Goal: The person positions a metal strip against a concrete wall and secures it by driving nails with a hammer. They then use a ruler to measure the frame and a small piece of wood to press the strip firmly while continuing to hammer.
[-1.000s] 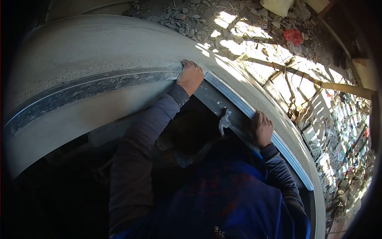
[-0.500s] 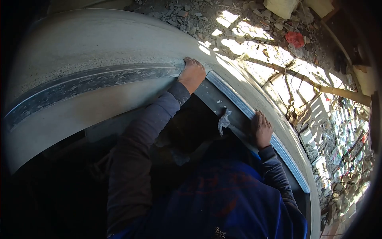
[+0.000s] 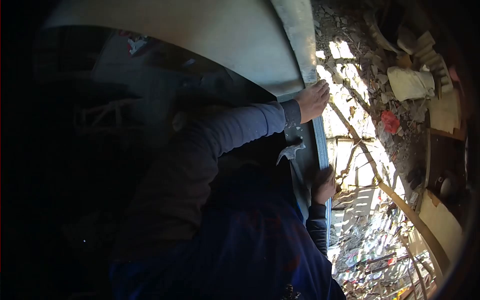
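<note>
A long ribbed metal channel (image 3: 321,142) runs along the edge of the wall opening. My left hand (image 3: 314,101) is closed over its upper end, where it meets the corner of a pale wall (image 3: 240,40). Lower down, in shadow, my right hand (image 3: 325,186) has its fingers curled around the same channel. Between my hands, just left of the channel, what looks like a claw hammer head (image 3: 291,151) lies on a dark flat surface (image 3: 295,131); its handle is lost in the dark.
Beyond the channel, rubble (image 3: 345,85) and sunlit litter (image 3: 365,240) cover the ground below. A long pole (image 3: 410,215) slants across it. A red bag (image 3: 390,121) and a whitish sack (image 3: 411,83) lie at the right. A dark interior (image 3: 125,100) fills the left side.
The view has swung, so the channel now stands nearly upright and the wall's long metal strip has left view. Both hands remain on the channel, at much the same places.
</note>
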A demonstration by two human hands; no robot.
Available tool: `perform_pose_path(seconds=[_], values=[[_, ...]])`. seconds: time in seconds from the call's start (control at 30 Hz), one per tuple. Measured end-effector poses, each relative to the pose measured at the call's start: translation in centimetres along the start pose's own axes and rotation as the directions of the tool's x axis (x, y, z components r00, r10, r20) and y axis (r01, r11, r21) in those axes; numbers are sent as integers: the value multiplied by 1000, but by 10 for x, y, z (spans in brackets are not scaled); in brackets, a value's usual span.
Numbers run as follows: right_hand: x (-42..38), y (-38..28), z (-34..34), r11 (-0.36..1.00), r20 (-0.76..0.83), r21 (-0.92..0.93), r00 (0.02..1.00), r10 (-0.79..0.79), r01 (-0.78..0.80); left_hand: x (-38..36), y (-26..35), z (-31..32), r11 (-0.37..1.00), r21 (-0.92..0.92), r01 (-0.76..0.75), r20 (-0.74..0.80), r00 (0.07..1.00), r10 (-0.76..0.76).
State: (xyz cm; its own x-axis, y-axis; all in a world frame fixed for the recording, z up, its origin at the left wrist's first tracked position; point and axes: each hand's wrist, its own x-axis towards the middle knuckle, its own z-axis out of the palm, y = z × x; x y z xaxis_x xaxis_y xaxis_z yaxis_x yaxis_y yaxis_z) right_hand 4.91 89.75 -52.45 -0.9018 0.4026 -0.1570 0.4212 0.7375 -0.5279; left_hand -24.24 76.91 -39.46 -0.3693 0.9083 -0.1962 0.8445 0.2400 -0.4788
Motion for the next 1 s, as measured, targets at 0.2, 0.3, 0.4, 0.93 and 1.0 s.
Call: perform_pose_path(seconds=[0.2, 0.3, 0.4, 0.93, 1.0], values=[[1, 8, -5, 993, 5, 19, 993, -120, 120, -137, 101, -2, 587, -791, 174, -31, 946, -322], [3, 11, -11, 994, 96, -20, 989, -109, 111, -251, 171, 39, 262, -887, 381, 270, 886, -376], [7, 10, -15, 995, 164, 31, 981, -101, 97, -396, 260, 110, 69, -793, 605, 539, 750, -384], [32, -103, -33, 852, 50, -316, 904, -425, 418, -545, 412, 97, -772, -415, 481, 909, 251, -333], [18, -150, -25, 802, 97, -323, 861, -499, 502, -552, 415, 99, -824, -382, 418, 923, 203, -325]])
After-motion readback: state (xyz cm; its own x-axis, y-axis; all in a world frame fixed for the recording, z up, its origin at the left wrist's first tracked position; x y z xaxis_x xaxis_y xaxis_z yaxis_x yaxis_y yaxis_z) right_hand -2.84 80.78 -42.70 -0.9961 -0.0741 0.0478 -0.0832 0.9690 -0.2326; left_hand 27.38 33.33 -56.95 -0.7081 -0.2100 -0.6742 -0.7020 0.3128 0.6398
